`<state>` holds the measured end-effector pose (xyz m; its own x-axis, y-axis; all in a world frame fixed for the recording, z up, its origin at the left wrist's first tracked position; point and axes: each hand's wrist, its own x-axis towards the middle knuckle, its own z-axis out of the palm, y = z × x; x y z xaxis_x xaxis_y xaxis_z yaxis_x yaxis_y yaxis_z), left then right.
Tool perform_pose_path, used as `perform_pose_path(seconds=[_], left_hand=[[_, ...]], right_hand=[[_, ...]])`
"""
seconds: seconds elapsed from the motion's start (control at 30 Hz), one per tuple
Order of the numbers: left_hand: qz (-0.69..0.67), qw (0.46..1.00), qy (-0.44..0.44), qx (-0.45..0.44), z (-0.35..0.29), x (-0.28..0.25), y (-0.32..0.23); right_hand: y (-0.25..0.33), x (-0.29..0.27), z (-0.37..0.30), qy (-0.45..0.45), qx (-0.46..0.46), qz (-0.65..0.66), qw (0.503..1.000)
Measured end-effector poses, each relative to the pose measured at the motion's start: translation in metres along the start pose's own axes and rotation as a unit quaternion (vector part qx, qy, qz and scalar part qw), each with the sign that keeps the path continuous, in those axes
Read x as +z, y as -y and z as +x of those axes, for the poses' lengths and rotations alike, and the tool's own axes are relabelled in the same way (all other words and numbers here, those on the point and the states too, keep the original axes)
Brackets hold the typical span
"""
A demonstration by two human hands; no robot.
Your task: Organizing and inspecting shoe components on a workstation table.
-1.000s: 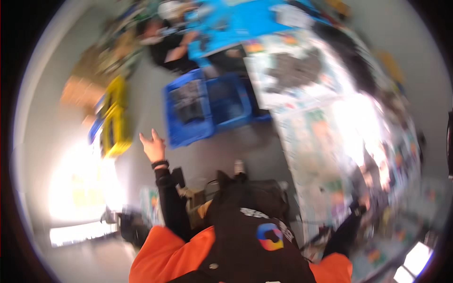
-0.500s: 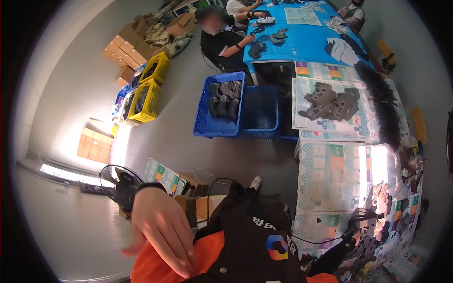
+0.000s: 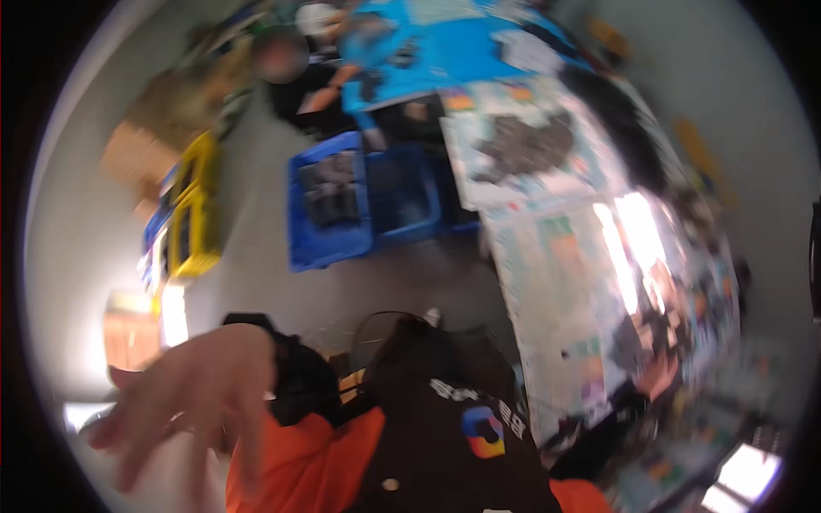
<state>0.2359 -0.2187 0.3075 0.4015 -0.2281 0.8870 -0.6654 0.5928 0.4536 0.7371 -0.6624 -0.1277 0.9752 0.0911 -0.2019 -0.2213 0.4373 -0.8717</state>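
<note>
In the lower left my left hand (image 3: 205, 389) hangs raised in front of my orange sleeve (image 3: 291, 457), fingers spread and drooping, with nothing in them. My right hand (image 3: 657, 378) is over the worktable at the lower right, at the end of a black sleeve. Dark grey flat pieces (image 3: 634, 344) lie right by its fingers. Blur and small size hide whether it grips any of them. Farther up the table, a heap of dark grey cut-out pieces (image 3: 526, 145) sits on a printed sheet.
A blue crate (image 3: 295, 231) with dark parts stands on the floor beside another blue crate (image 3: 406, 201). Yellow crates (image 3: 198, 244) and cardboard boxes (image 3: 141, 158) line the left wall. People sit at a blue-covered table (image 3: 453, 56); a black fluffy strip (image 3: 620, 124) runs along the right.
The view has swung, shifting the scene leftward and blurring it. My left hand has moved left and its fingers have spread. My right hand now shows at the table's pieces.
</note>
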Motion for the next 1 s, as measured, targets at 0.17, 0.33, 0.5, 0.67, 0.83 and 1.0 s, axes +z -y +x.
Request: perform_pose_path(seconds=[0.17,0.33,0.5,0.67,0.83,1.0], left_hand=[[-0.072,0.953,-0.294,0.029,-0.077,-0.079,0.022],[0.334,0.764,-0.226,-0.504,-0.149,-0.142,0.14],[0.18,0.781,-0.137,-0.582,-0.172,-0.121,0.194],[0.132,0.789,-0.05,-0.598,-0.207,-0.12,0.244],[0.236,0.726,0.001,-0.646,-0.255,-0.117,0.3],[0.255,0.729,0.006,-0.635,-0.25,-0.104,0.356]], right_hand=[[0.077,0.109,-0.126,-0.014,-0.069,-0.237,0.969],[0.087,0.171,-0.221,0.116,-0.022,-0.317,0.941],[0.069,0.213,-0.291,0.118,0.029,-0.442,0.889],[0.045,0.13,-0.336,0.088,0.066,-0.408,0.906],[-0.012,-0.017,-0.332,0.045,0.052,-0.46,0.885],[-0.033,-0.133,-0.356,-0.049,0.051,-0.806,0.587]])
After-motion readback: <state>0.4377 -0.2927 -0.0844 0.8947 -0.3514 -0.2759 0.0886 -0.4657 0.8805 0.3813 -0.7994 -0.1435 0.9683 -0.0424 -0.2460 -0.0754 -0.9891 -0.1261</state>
